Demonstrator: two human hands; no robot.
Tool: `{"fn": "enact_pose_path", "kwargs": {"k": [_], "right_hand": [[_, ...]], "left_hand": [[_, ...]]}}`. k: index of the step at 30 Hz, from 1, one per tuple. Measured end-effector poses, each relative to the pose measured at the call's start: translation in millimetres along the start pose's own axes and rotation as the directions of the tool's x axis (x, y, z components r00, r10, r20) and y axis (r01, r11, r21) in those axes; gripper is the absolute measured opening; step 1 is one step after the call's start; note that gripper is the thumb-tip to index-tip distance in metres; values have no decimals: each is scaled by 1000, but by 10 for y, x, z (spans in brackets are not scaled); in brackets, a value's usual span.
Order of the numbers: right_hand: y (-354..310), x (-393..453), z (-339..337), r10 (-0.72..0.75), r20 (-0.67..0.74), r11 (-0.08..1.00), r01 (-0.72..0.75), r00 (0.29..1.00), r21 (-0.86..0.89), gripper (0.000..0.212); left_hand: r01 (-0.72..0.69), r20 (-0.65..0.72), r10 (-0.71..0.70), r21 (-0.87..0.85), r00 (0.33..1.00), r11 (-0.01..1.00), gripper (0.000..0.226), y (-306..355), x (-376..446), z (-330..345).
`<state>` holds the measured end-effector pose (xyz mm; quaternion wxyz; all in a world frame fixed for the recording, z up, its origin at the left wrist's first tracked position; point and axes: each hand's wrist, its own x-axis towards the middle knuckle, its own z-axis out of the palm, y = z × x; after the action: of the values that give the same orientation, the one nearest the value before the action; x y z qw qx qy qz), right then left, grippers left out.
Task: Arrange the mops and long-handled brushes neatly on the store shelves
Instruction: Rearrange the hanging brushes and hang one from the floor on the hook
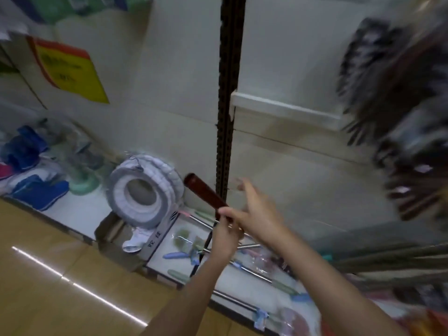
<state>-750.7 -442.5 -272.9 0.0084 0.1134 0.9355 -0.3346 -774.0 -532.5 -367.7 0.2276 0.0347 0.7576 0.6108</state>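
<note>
My left hand (226, 229) grips a dark red-brown wooden handle (203, 192) whose free end points up and left in front of the shelf. My right hand (258, 209) lies just beyond it with fingers stretched and blurred, and whether it touches the handle is unclear. The rest of the handle is hidden behind both hands. Blurred dark feather dusters (400, 112) hang at the right. Several long metal-handled brushes (252, 270) with green and blue grips lie in clear wrap on the bottom shelf (80, 209) below my hands.
A black perforated shelf upright (228, 93) runs down the white back panel just behind my hands. A grey-white padded ring (145, 195) leans on the shelf to the left, beside blue fabric items (38, 192). A yellow and red sign (70, 69) hangs upper left. Tan floor tiles (48, 275) fill the lower left.
</note>
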Motion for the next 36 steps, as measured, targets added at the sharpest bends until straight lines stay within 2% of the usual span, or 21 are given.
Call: {"fn": "enact_pose_path", "kwargs": {"k": [1,4,6,9,11,14,15,18,20,21,23,25,28,30,31,33,36], "right_hand": [[301,46,130,40,-4,998,-40,999,-49,74],[1380,23,574,253,72,921,-217,965,-324,72],[2001,-22,1014,336,94,888,-282,937,-364,80],[2621,45,1577,359,87,863,-295,929,-410,86],[2942,171,1932,348,42,841,-292,936,-456,76],[3161,374,2417,335,13,818,-284,942,-500,52],[3230,449,2597,275,-42,824,-258,960,-505,48],[3385,562,3004,182,-114,808,-215,977,-549,46],[3434,643,3224,194,-89,856,-213,977,-472,43],[3492,637,3317,208,-57,860,-210,977,-465,47],[3576,659,3390,201,-126,857,-236,972,-459,47],[3668,694,3360,227,-164,849,-278,960,-449,44],[3761,613,3297,327,-168,892,-363,930,-269,49],[3738,454,3248,422,-71,904,-415,904,99,56],[3711,338,3194,476,-18,843,-451,879,293,58],[3573,107,3023,526,43,706,-464,849,535,47],[3039,-189,2430,550,9,607,-407,835,682,23]], "left_hand": [[-35,-22,33,-71,999,997,24,-123,182,-69],[18,-52,-31,-234,998,972,29,-497,623,-358],[-7,-25,-1,-300,1000,954,31,-847,863,-419],[-25,-64,0,-377,998,926,25,-1388,1235,-465],[4,-100,-55,-449,994,894,27,-1766,1420,-491],[38,-104,-103,-499,989,866,29,-2305,1628,-498],[46,-79,-98,-498,992,866,31,-2464,1709,-473],[103,-2,-118,-461,993,881,38,-2851,1900,-344],[147,13,-159,-459,987,876,37,-3065,2051,-298],[147,1,-162,-437,987,887,33,-3181,2120,-250],[110,-47,-138,-382,989,918,20,-3306,2215,-184],[78,-60,-104,-337,993,938,27,-3401,2281,-111],[70,-4,-75,-323,997,944,26,-3418,2047,-67],[81,10,-84,-360,996,929,23,-3189,1749,-142],[87,18,-87,-391,996,916,19,-3040,1610,-167],[64,25,-58,-425,998,903,15,-2640,1269,-323],[9,9,-6,-511,1000,860,19,-1757,765,-541]]}}
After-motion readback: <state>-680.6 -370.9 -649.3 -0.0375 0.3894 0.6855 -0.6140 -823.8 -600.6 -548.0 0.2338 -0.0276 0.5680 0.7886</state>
